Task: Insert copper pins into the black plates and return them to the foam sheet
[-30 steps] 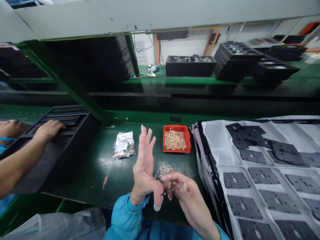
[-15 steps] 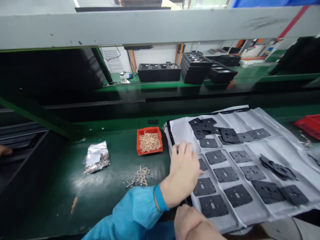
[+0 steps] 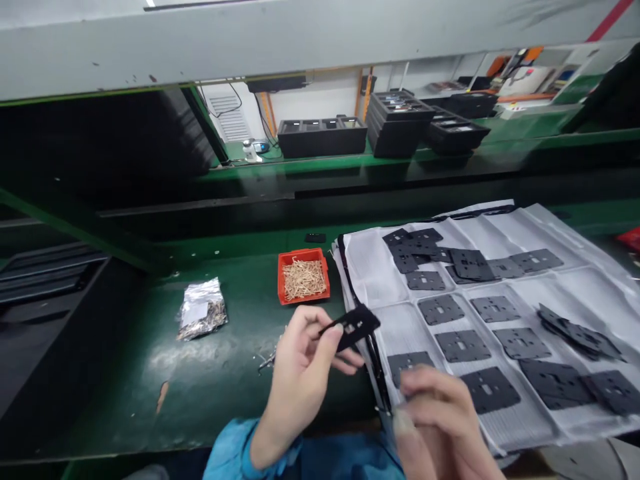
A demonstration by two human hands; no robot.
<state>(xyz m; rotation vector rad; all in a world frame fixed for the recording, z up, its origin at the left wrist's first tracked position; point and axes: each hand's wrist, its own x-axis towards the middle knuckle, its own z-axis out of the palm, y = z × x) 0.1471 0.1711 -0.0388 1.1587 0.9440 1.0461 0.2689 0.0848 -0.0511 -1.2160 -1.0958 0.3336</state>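
My left hand (image 3: 305,367) pinches a small black plate (image 3: 354,329) with cut-outs, raised over the left edge of the white sheet. At the lower right, my right hand (image 3: 440,413) is bent with thumb and fingertips close together; blur hides what, if anything, lies between them. Flat black plates (image 3: 463,346) rest in the sections of the white padded sheet (image 3: 370,273), some overlapping in piles at its top and right. A red bin (image 3: 283,299) of small tan pieces (image 3: 303,279) sits left of the sheet.
A clear bag of small parts (image 3: 203,310) lies on the green table (image 3: 200,400) at left. Metal bits (image 3: 267,360) are beside my left hand. Black trays (image 3: 323,139) stand behind, under a grey beam (image 3: 250,50). A red bin edge shows at far right.
My left hand has lifted a plate off the sheet and moved left with it. My right hand has come up and right over the sheet's near edge. The view has shifted slightly.
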